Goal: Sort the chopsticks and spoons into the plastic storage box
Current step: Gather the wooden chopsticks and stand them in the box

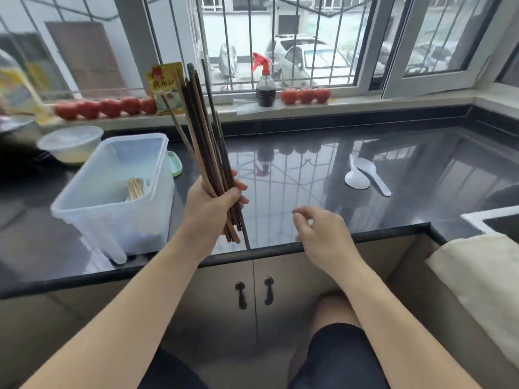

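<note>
left hand (213,203): fist wrapped round a bundle of dark wooden chopsticks (205,130), tips fanning upward
right hand (320,234): hovering empty, fingers loosely curled, just right of the bundle
plastic storage box (112,197): translucent, boxy, left of the left hand, pale chopsticks inside
white spoons (362,175): smooth plastic, on glossy black counter (309,192) beyond right hand
</note>
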The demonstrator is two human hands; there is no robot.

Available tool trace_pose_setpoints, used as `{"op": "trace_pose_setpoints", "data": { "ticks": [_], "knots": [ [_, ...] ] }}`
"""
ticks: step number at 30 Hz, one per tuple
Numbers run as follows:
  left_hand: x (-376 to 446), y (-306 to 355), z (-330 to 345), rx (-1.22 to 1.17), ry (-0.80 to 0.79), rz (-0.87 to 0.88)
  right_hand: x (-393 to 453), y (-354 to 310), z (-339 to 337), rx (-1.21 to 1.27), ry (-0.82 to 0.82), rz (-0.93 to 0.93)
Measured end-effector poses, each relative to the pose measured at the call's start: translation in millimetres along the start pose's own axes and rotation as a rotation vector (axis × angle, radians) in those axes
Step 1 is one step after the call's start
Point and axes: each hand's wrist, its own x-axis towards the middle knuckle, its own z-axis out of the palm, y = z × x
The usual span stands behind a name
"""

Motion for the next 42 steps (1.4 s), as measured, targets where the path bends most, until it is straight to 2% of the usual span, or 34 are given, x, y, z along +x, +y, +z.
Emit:
{"op": "trace_pose_setpoints", "data": {
  "ticks": [2, 4, 7, 9, 11, 13, 17, 20, 24, 28, 32, 40, 42],
  "knots": [
    [15.7, 6.8, -5.1, 0.091, 0.035, 0.135, 15.3, -23.4, 2.8, 0.211, -0.002, -0.081],
    [31.2, 3.4, -5.8, 0.156, 0.05, 0.191, 31.6, -41.2, 6.9, 0.33, -0.007, -0.166],
    [41.0, -25.2, -1.2, 0.16, 0.059, 0.073, 55.7, -58.9, 15.6, 0.392, -0.074, -0.243],
    [39.8, -47.1, 1.8, 0.144, 0.041, -0.013, 71.2, -65.1, 24.2, 0.404, -0.196, -0.24],
    [40.2, -61.4, 3.3, 0.124, 0.02, -0.025, 84.9, -73.7, 31.7, 0.44, -0.347, -0.23],
    [44.0, -62.2, 4.8, 0.14, 0.003, -0.001, 98.9, -87.1, 37.3, 0.5, -0.425, -0.278],
    [49.1, -58.5, 9.9, 0.263, -0.013, 0.117, 119.0, -113.4, 49.4, 0.677, -0.27, -0.278],
    [49.6, -56.5, 14.7, 0.274, 0.05, 0.084, 123.5, -119.3, 66.6, 0.73, -0.121, -0.256],
    [58.2, -49.3, 23.1, 0.214, -0.017, 0.032, 128.6, -119.9, 69.1, 0.767, 0.077, -0.266],
    [62.3, -36.2, 30.5, 0.191, -0.007, 0.105, 130.9, -116.6, 59.3, 0.77, 0.064, -0.285],
    [57.3, -50.1, 27.9, 0.251, 0.001, 0.026, 123.5, -112.2, 66.2, 0.717, -0.002, -0.265],
    [41.5, -44.2, 14.2, 0.484, -0.143, -0.152, 110.9, -90.0, 91.9, 0.669, 0.077, -0.174],
    [23.0, -21.4, 3.5, 0.572, -0.093, -0.183, 114.0, -84.2, 95.3, 0.686, 0.054, -0.139]
  ]
}}
